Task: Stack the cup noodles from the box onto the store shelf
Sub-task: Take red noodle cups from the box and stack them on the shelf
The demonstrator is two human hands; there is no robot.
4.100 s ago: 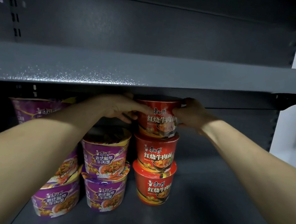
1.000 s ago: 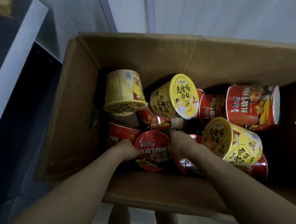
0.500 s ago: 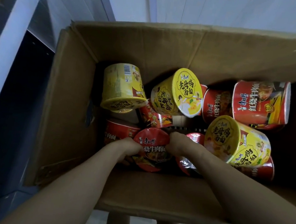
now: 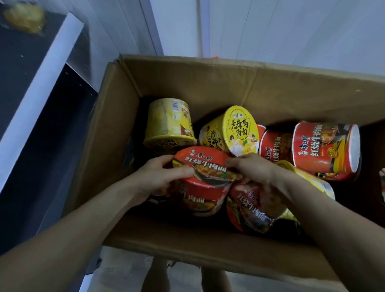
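A white panelled wall closes the background, and the dark store shelf runs along the 9 o'clock side of the cardboard box, which stands on the floor before me. The red cup that I work on is inside the box, near its front wall, resting above the other cups. Its lid faces up toward the camera, so I judge its long axis nearly upright, leaning a little to 6 o'clock. The left grip is curled round the cup's side at 9 o'clock, with the thumb over the lid rim. The right grip pinches the rim at about 2 o'clock. The cup thus lies between both grips, and each one is touching it. A yellow cup lies just beside it at 12 o'clock. I think the coming move is a straight lift, then a carry toward 9 o'clock, where the left grip is the nearer one to the shelf.
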